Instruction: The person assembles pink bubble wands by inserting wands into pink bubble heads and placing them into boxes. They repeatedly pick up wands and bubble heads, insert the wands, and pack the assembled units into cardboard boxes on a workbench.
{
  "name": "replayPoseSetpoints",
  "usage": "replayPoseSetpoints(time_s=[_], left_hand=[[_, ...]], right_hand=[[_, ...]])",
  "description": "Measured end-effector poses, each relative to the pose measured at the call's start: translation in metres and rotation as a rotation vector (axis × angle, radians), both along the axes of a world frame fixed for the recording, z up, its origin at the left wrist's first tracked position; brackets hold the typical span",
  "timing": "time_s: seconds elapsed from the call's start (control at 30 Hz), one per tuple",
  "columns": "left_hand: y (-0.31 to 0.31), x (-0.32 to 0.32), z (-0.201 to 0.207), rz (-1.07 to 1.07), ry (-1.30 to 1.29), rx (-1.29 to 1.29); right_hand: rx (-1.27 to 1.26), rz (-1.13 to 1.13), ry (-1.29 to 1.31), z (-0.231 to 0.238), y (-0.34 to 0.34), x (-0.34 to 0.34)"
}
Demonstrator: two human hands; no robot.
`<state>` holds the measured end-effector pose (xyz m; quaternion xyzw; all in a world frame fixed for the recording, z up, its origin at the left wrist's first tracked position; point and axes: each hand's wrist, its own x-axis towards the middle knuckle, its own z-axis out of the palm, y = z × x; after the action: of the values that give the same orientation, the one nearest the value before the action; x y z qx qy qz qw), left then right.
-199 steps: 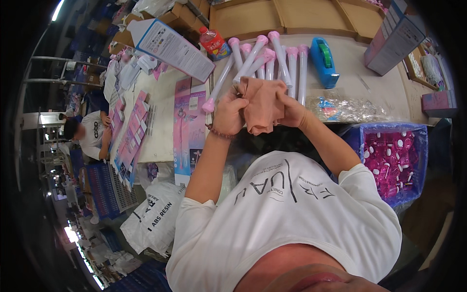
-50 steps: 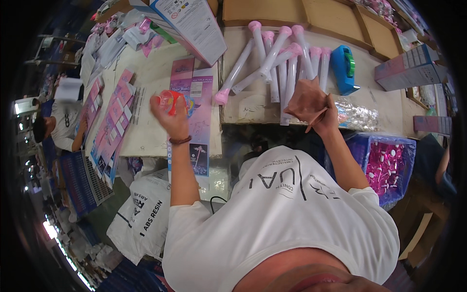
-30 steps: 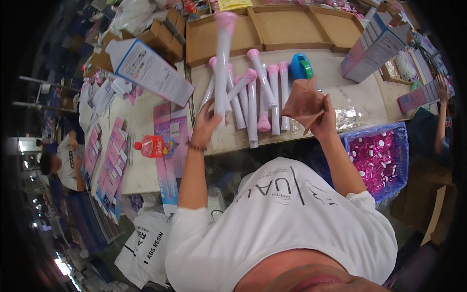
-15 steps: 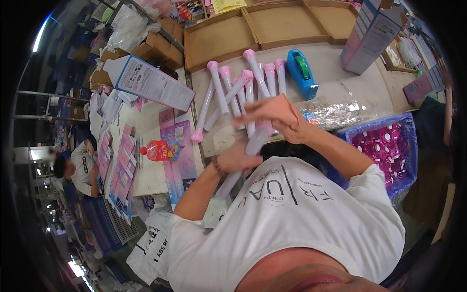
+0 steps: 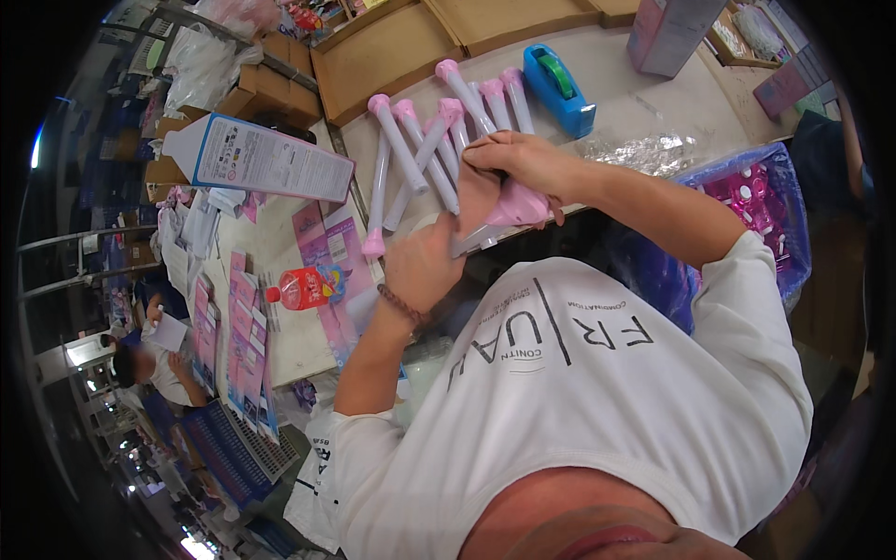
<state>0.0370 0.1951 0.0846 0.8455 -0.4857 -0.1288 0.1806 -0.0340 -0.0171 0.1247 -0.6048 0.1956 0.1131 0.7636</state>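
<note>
My left hand [image 5: 425, 266], slightly blurred, is closed round the near end of a translucent tube wand [image 5: 474, 241] with a pink head [image 5: 519, 204]. My right hand [image 5: 532, 166] pinches a salmon-pink cloth [image 5: 479, 193], which hangs beside the wand's head; some of its fingers are hidden behind the pink head. Just beyond my hands, several similar pink-ended wands [image 5: 401, 149] lie loosely crossed on the worktable [image 5: 644, 112]. A blue tape dispenser [image 5: 560, 91] with a green roll stands to their right.
A blue-lined crate [image 5: 798, 224] of magenta bottles sits at the right. An upright carton [image 5: 667, 37] stands at the far right, and another carton [image 5: 271, 159] lies left. Cardboard trays [image 5: 392, 56] line the back. A red bottle [image 5: 301, 288] lies left, near flat printed boxes [image 5: 247, 336].
My right hand has turned inward, bringing the cloth down beside the wand's head. My left hand has moved left and up. The whole view has shifted slightly.
</note>
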Motion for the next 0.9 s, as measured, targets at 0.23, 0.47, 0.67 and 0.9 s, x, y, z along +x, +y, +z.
replayPoseSetpoints(time_s=[0.23,0.47,0.67,0.9], left_hand=[[-0.012,0.002,-0.014,0.112,0.897,-0.137],[-0.013,-0.015,0.007,0.061,1.403,-0.003],[-0.02,-0.022,0.002,-0.198,1.203,-0.025],[-0.032,-0.011,-0.02,-0.025,0.93,-0.172]], right_hand=[[-0.27,0.038,-0.709,0.001,0.004,0.008],[-0.767,0.394,-1.368,-0.021,-0.022,-0.003],[-0.11,0.487,-0.282,-0.004,-0.026,-0.02],[1.034,-0.782,-0.049,-0.004,0.015,-0.01]])
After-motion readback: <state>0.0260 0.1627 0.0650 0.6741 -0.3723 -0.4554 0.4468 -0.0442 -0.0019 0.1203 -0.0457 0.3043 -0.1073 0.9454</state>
